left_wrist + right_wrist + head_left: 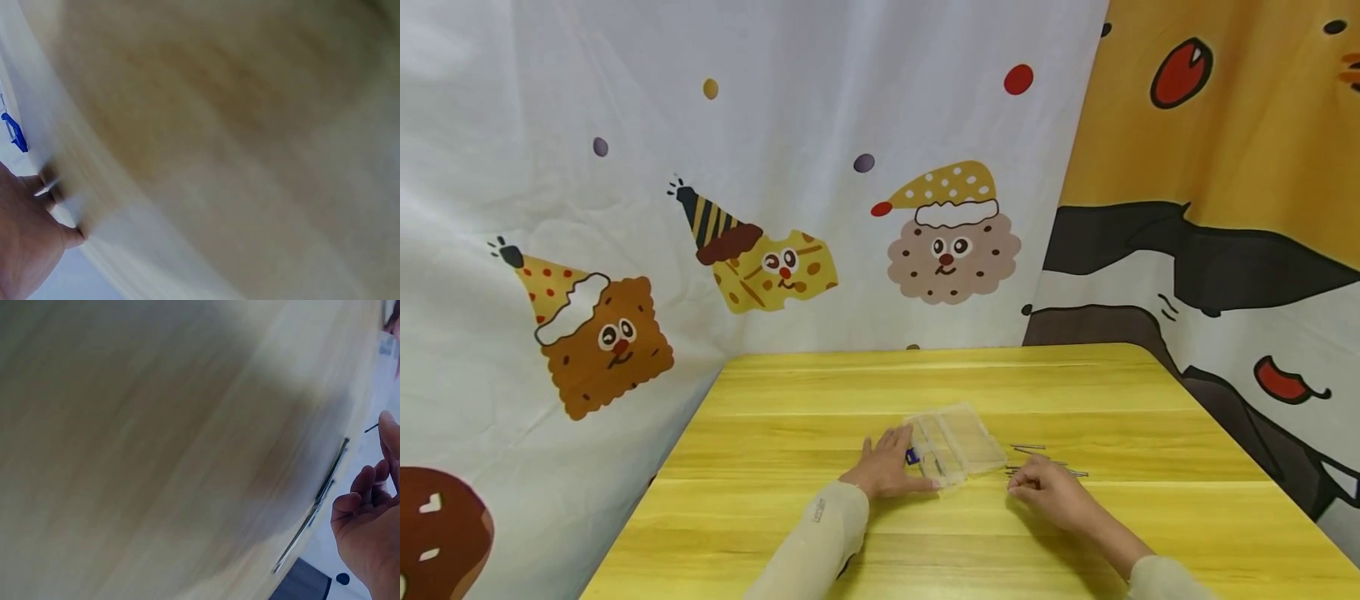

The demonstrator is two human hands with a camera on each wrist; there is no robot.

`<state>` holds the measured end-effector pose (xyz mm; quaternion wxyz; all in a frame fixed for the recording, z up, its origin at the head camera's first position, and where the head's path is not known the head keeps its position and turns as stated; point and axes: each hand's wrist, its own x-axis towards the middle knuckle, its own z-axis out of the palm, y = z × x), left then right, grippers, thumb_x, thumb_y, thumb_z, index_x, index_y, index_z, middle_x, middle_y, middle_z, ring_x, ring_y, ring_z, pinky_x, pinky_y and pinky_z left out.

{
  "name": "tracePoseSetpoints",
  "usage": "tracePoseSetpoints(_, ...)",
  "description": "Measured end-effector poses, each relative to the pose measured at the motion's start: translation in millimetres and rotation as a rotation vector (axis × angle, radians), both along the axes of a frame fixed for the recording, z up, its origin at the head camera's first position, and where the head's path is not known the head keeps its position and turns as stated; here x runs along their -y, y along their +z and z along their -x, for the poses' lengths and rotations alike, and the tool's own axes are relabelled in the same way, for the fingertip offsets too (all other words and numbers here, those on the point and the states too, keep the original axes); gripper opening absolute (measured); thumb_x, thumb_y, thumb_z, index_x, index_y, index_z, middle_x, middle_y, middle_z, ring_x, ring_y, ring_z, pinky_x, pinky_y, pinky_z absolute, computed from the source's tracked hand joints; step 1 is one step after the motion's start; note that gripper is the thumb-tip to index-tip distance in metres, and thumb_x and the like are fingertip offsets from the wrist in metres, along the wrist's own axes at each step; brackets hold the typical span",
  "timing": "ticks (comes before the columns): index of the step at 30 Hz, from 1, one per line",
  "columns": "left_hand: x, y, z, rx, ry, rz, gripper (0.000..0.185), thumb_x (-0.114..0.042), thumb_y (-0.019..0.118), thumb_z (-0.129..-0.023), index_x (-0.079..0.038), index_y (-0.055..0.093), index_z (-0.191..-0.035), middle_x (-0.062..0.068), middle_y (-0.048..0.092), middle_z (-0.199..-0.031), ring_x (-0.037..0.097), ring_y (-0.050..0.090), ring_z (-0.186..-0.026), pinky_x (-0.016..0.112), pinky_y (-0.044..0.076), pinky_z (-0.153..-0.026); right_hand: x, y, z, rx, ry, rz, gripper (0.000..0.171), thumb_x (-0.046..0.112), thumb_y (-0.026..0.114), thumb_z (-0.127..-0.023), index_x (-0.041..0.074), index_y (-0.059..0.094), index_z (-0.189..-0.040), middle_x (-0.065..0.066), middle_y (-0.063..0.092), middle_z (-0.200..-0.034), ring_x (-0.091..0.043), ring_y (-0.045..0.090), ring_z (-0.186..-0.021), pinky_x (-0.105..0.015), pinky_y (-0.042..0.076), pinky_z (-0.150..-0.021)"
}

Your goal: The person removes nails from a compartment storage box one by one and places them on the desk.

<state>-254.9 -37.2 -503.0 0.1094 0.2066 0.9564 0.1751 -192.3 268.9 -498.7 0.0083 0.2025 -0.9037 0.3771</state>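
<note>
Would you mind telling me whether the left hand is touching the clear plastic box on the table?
Touching. In the head view the left hand lies flat on the table with its fingertips against the near left edge of the clear plastic box, no gap showing.

The table [820, 400] is yellow with a pale wood grain. The box [958, 443] is clear, with a small blue mark at its left end. The nails [1037, 458] are grey metal. The sleeves [820, 542] are pale beige. The white curtain [775, 125] shows brown and yellow biscuit faces in dotted and striped hats, plus red, purple and yellow dots. The other curtain [1240, 167] is orange, black and white.
</note>
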Motion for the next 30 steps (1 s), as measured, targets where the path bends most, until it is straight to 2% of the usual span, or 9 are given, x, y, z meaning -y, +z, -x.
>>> tracePoseSetpoints(6, 1, -0.6, 0.7, 0.011, 0.001, -0.006, 0.114, -0.074, 0.064, -0.079, -0.011, 0.014, -0.16, 0.009, 0.021, -0.164, 0.03, 0.02, -0.149, 0.062, 0.009, -0.117, -10, -1.5, 1.6, -0.003, 0.051, -0.062, 0.008, 0.017, 0.071, -0.092, 0.019, 0.073, -0.085, 0.005, 0.049, -0.085, -0.008, 0.042, -0.071, -0.025, 0.037, -0.061)
tracePoseSetpoints(8, 0, -0.8, 1.0, 0.012, -0.001, -0.007, 0.114, -0.074, 0.064, -0.079, -0.011, 0.014, -0.16, 0.009, 0.02, -0.164, 0.03, 0.02, -0.149, 0.062, 0.009, -0.117, -12, -2.8, 1.6, -0.02, 0.052, -0.081, 0.01, 0.016, 0.072, -0.091, 0.021, 0.073, -0.083, 0.007, 0.051, -0.084, -0.017, 0.056, -0.084, -0.031, 0.048, -0.073)
tracePoseSetpoints(11, 0, -0.5, 0.9, 0.011, -0.001, -0.004, 0.114, -0.074, 0.064, -0.079, -0.012, 0.014, -0.16, 0.008, 0.02, -0.164, 0.03, 0.02, -0.149, 0.062, 0.009, -0.117, -14, -5.9, 1.9, -0.044, 0.059, -0.108, 0.012, 0.016, 0.074, -0.089, 0.024, 0.073, -0.081, 0.011, 0.051, -0.082, -0.02, 0.057, -0.085, -0.033, 0.05, -0.075)
tracePoseSetpoints(13, 0, -0.8, 1.0, 0.012, -0.001, -0.003, 0.114, -0.074, 0.064, -0.079, -0.012, 0.013, -0.161, 0.008, 0.02, -0.164, 0.03, 0.019, -0.149, 0.062, 0.009, -0.117, -15, -7.8, 1.8, -0.057, 0.064, -0.117, 0.012, 0.017, 0.074, -0.089, 0.025, 0.073, -0.081, 0.012, 0.051, -0.081, -0.016, 0.057, -0.085, -0.032, 0.051, -0.075)
tracePoseSetpoints(15, -1, -0.8, 1.0, 0.012, 0.0, -0.002, 0.114, -0.073, 0.065, -0.079, -0.012, 0.013, -0.161, 0.008, 0.02, -0.164, 0.03, 0.019, -0.149, 0.061, 0.009, -0.117, -16, -9.7, 1.8, -0.057, 0.073, -0.118, 0.01, 0.018, 0.074, -0.089, 0.024, 0.073, -0.082, 0.011, 0.049, -0.082, -0.006, 0.044, -0.071, -0.025, 0.04, -0.061)
tracePoseSetpoints(18, -1, -1.2, 1.1, 0.01, 0.003, -0.002, 0.114, -0.073, 0.065, -0.079, -0.012, 0.013, -0.16, 0.008, 0.02, -0.164, 0.03, 0.019, -0.149, 0.061, 0.009, -0.117, -17, -10.9, 1.7, -0.053, 0.076, -0.123, 0.008, 0.019, 0.073, -0.09, 0.023, 0.074, -0.084, 0.011, 0.049, -0.083, -0.002, 0.041, -0.072, -0.023, 0.038, -0.062)
tracePoseSetpoints(22, -1, -1.8, 1.3, 0.007, 0.004, 0.002, 0.114, -0.074, 0.065, -0.079, -0.012, 0.014, -0.161, 0.008, 0.02, -0.164, 0.03, 0.019, -0.149, 0.061, 0.009, -0.117, -17, -9.8, 2.0, -0.031, 0.071, -0.132, 0.006, 0.022, 0.072, -0.091, 0.022, 0.075, -0.087, 0.012, 0.052, -0.086, -0.002, 0.044, -0.075, -0.024, 0.042, -0.065)
tracePoseSetpoints(25, -1, -1.7, 1.3, 0.005, 0.003, 0.007, 0.114, -0.074, 0.064, -0.079, -0.012, 0.015, -0.16, 0.008, 0.021, -0.164, 0.03, 0.02, -0.149, 0.061, 0.01, -0.117, -16, -5.6, 2.9, 0.023, 0.033, -0.079, 0.007, 0.023, 0.072, -0.092, 0.017, 0.075, -0.091, 0.008, 0.056, -0.088, -0.005, 0.047, -0.076, -0.025, 0.046, -0.064)
tracePoseSetpoints(30, -1, -1.0, 0.8, -0.001, 0.004, 0.01, 0.112, -0.074, 0.065, -0.079, -0.012, 0.017, -0.16, 0.009, 0.023, -0.163, 0.03, 0.022, -0.148, 0.061, 0.012, -0.117, -16, 3.8, 5.7, 0.114, -0.114, 0.04, 0.015, 0.025, 0.072, -0.092, 0.012, 0.076, -0.099, 0.0, 0.058, -0.089, -0.014, 0.047, -0.075, -0.026, 0.043, -0.06)
